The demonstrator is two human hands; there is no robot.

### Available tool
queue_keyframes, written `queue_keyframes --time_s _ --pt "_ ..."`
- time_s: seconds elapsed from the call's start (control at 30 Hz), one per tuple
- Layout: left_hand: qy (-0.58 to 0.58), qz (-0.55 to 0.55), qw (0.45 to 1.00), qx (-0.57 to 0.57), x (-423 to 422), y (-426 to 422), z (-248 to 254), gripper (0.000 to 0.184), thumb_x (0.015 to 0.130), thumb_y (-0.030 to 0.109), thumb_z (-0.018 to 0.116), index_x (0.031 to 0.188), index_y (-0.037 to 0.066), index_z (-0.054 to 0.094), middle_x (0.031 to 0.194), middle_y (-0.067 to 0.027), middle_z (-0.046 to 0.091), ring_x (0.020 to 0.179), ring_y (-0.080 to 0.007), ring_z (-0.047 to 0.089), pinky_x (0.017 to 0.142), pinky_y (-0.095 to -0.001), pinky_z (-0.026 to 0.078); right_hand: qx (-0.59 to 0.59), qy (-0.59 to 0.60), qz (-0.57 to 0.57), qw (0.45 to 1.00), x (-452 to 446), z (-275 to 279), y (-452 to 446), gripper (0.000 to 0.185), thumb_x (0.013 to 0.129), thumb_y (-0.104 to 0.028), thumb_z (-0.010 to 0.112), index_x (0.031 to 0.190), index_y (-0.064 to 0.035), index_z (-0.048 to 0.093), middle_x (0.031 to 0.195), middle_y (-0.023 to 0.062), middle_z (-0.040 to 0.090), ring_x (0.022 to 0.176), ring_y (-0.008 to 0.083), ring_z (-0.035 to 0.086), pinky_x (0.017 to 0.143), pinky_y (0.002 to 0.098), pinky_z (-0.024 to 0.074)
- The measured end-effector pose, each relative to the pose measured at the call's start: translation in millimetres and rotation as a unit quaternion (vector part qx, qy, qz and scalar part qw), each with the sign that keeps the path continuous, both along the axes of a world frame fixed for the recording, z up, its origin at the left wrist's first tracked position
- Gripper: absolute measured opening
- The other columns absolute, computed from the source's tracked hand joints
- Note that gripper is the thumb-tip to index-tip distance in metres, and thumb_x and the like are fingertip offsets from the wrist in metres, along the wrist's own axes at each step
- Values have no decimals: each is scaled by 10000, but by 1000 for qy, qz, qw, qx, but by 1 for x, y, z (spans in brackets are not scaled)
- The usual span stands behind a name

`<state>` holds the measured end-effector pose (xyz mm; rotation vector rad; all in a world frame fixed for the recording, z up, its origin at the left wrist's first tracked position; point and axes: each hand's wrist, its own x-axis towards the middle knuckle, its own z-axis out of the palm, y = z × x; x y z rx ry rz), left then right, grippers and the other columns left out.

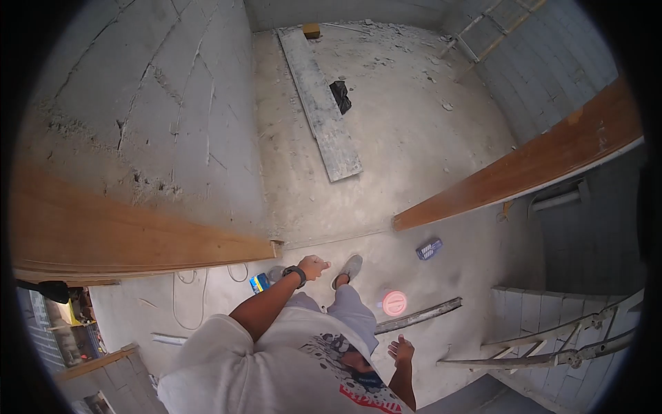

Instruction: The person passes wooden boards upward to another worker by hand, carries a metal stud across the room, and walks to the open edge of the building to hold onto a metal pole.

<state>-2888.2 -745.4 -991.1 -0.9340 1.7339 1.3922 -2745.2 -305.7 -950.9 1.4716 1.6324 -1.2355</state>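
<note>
My left hand (315,267) is held out in front of my body, above my feet, with a dark watch (295,275) on the wrist. Its fingers are curled in and I see nothing in them. Low at my right side, my right hand (401,349) hangs with its fingers apart, holding nothing. On the floor near it are a pink round lid or tub (394,303) and a long narrow metal strip (420,315). A blue and yellow box (260,283) lies beside my shoe, left of my left hand.
A wooden door frame (510,172) borders the opening ahead. Beyond it, a long plank (321,110), a black bag (340,96) and rubble lie on the floor. A blue pack (429,248) sits right of my feet. Ladder-like metal frames (552,355) stand at the right.
</note>
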Motion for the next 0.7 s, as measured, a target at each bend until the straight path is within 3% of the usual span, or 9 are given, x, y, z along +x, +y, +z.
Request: queue_keyframes --time_s 0.07,0.13,0.23,0.27,0.33,0.43,0.57,0.67,0.7 --pt "-68 -67 995 6 -11 7 -6 432 787 472 706 821 45 653 641 -42 627 544 -135 586 519 -295 477 -17 -23 12 1000 -47 -33 3 398 910 -344 604 1108 -7 528 894 119 642 720 223 649 595 347 536" --pt "-8 -50 999 15 -14 14 -15 433 804 457 693 856 28 662 696 -57 659 592 -131 608 577 -283 495 -41 -44 59 996 -98 -53 2 394 907 -349 611 1080 -3 532 883 120 643 721 220 649 585 343 534" --pt "159 -36 981 -108 -45 7 -25 413 814 412 692 927 15 665 796 -69 691 652 -113 630 646 -268 507 -87 -21 210 974 -187 -87 -16 334 876 -319 667 957 -20 544 808 119 646 654 194 640 510 314 512" --pt "134 38 988 -67 -59 4 -28 411 813 399 693 955 15 662 833 -77 697 694 -130 643 672 -274 510 -90 -22 247 965 -225 -78 -37 319 892 -349 634 977 -49 565 803 100 659 658 206 652 585 338 532" --pt "93 179 979 7 -94 -16 -35 413 811 373 694 1012 14 657 907 -94 708 778 -163 669 724 -287 517 -120 9 267 956 -296 -85 -74 315 896 -348 628 978 -52 561 823 91 660 678 194 656 579 321 523" --pt "56 167 984 -41 -137 -43 -50 417 817 378 667 1050 32 653 958 -118 705 887 -230 673 806 -338 515 -127 42 290 948 -383 -112 -133 307 903 -338 619 982 -50 551 834 86 658 678 185 650 584 316 522" --pt "45 -90 983 -155 -166 -72 -142 482 805 385 681 1146 52 607 1056 -156 672 972 -269 646 882 -364 496 -155 14 253 955 -458 -204 -200 338 919 -356 587 1039 -44 538 873 96 652 717 192 642 631 331 534" --pt "-122 -244 942 -196 -189 -87 -204 564 797 493 606 1196 94 596 1321 -174 515 1217 -325 504 977 -432 432 -173 -22 175 969 -508 -285 -269 384 928 -385 569 1096 -42 530 895 108 649 744 205 639 657 348 539" --pt "-93 -280 916 -273 -173 -75 -237 609 766 495 627 1209 80 577 1300 -190 517 1223 -354 481 995 -460 404 -178 -39 145 972 -516 -318 -286 402 929 -396 566 1115 -42 527 904 110 649 752 210 639 661 354 540"
